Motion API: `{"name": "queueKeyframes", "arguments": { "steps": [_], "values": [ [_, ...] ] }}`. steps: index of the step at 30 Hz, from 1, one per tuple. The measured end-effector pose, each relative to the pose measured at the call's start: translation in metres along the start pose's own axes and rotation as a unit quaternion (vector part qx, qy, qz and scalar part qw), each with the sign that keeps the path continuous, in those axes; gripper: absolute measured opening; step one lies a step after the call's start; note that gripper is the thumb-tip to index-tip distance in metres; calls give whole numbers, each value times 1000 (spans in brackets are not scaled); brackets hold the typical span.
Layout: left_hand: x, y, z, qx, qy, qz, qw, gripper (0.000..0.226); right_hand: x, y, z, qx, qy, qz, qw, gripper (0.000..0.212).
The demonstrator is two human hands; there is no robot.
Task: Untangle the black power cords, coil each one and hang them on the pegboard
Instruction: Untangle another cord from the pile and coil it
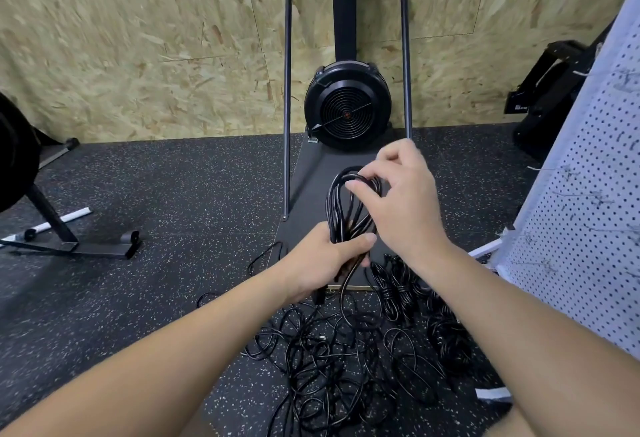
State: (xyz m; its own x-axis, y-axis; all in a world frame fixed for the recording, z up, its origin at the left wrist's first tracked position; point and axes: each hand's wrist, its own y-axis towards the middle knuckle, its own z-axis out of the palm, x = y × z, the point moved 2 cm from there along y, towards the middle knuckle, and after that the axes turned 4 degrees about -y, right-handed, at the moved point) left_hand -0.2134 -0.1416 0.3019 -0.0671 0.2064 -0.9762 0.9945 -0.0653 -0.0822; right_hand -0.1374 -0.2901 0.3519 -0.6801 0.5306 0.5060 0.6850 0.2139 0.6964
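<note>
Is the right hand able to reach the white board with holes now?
Probably yes: the pegboard stands just right of the right hand, nothing between, but that hand is busy on the coiled cord.

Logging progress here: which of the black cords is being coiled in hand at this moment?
The looped cord, gripped by the left hand and touched by the right hand; the tangled cords and wrapped bundles lie on the floor.

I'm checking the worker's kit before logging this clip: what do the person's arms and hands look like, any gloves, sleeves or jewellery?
Both forearms are bare for as far as the view shows, with no sleeve cuffs visible. The left hand and right hand wear no gloves. No rings, watch or wristband can be seen on either one, and no markings.
</note>
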Motion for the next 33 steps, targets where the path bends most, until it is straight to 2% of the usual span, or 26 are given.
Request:
{"name": "queueKeyframes", "arguments": {
  "steps": [3,6,7,9,10,11,13,15,16,19,21,22,24,27,29,31,33],
  "values": [
    [1,-1,1,3,-12,20,1000,35,-3,4,6,75,83,81,990,55],
    [0,-5,2,32,22,11,999,39,-17,2,15,178,65,207,960,67],
    [0,-7,2,38,36,10,999,41,-20,0,16,194,58,237,950,76],
    [1,-9,3,31,41,9,999,34,-21,0,17,210,113,296,925,98],
    [1,-9,3,33,32,8,999,27,-21,-1,17,220,159,309,911,95],
    [1,-9,1,36,31,10,999,22,-21,-1,16,236,189,306,903,76],
    [0,-8,0,39,73,12,997,29,-21,-1,11,244,189,282,908,37],
    [1,-8,0,52,92,6,994,31,-24,-2,10,241,232,276,901,17],
    [1,-9,0,59,82,0,995,30,-24,-2,10,244,289,283,881,11],
    [3,-8,1,91,-46,-13,995,20,-23,0,8,269,409,302,818,19],
    [2,-10,1,116,-141,-27,983,6,-21,2,5,283,439,304,797,25],
    [1,-11,2,128,-178,-33,975,6,-23,3,5,281,434,307,799,28],
    [2,-12,5,140,-228,-43,963,32,-22,3,7,261,406,310,819,29],
    [3,-12,7,132,-239,-29,962,48,-21,5,6,239,355,315,847,20],
    [1,-11,6,104,-228,-22,968,43,-22,7,3,232,337,326,852,17],
    [-2,-10,5,92,-211,-10,973,29,-21,7,2,222,341,334,850,23],
    [-5,-12,5,95,-185,3,978,28,-17,7,2,197,357,344,846,29]
  ]
}}
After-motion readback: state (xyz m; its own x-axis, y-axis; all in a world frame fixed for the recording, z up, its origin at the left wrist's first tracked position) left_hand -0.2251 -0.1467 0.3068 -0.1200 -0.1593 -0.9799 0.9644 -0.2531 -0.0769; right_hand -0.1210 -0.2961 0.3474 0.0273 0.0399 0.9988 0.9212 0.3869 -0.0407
